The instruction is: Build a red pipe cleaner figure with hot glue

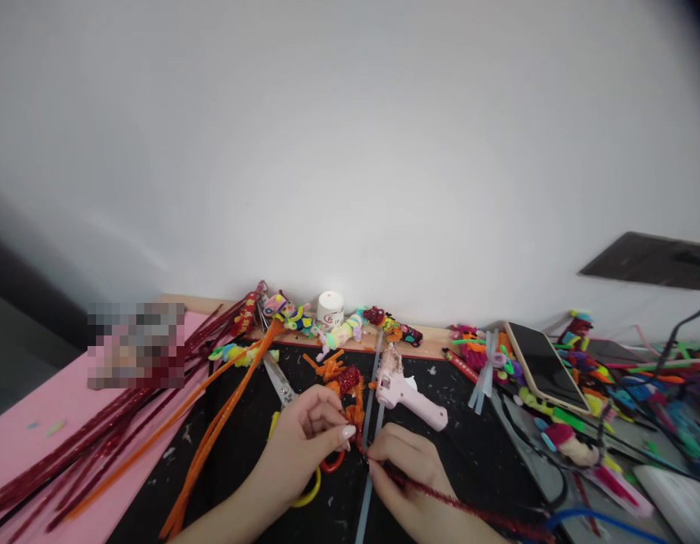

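My right hand (410, 472) pinches a dark red tinsel pipe cleaner (457, 505), whose long tail runs to the lower right under the hand. Close on its left is my left hand (305, 446), fingers curled and thumb pressed inward; what lies between them is hidden. Just beyond the fingertips are a red glitter coil (350, 379) and curled orange pipe-cleaner pieces (327, 366). Scissors (280, 384) with yellow and red handles lie partly beneath my left hand. A pale pink glue gun (410, 397) rests beyond my right hand, beside translucent glue sticks (378, 393).
Long red stems (117, 415) and orange pipe cleaners (205, 446) spread across the pink surface at left. A white paper cup (330, 308) stands by the wall among colourful figures. At right are a phone (546, 366), cables, more pipe cleaners and glue-stick strips (484, 374).
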`<state>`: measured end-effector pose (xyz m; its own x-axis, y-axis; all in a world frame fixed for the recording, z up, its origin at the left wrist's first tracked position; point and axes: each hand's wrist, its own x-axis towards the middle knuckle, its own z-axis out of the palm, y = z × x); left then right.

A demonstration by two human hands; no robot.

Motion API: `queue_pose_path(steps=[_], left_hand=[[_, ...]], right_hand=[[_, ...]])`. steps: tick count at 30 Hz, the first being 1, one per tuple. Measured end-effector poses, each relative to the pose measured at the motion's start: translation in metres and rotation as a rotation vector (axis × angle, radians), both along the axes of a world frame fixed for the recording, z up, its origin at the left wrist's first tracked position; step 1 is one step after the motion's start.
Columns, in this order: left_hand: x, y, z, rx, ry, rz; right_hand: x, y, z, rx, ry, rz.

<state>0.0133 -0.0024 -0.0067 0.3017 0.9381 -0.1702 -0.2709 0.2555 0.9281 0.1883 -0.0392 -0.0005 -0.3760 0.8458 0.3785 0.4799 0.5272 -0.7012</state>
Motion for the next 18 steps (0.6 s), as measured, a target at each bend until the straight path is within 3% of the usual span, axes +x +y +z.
queue_pose_path(steps=[18], left_hand=[[0.0007,-0.0009,-0.0004,0.002,-0.019,-0.017]], right_hand=[[-0.0003,0.0014,-0.0007,-0.066,0.031,-0.011]])
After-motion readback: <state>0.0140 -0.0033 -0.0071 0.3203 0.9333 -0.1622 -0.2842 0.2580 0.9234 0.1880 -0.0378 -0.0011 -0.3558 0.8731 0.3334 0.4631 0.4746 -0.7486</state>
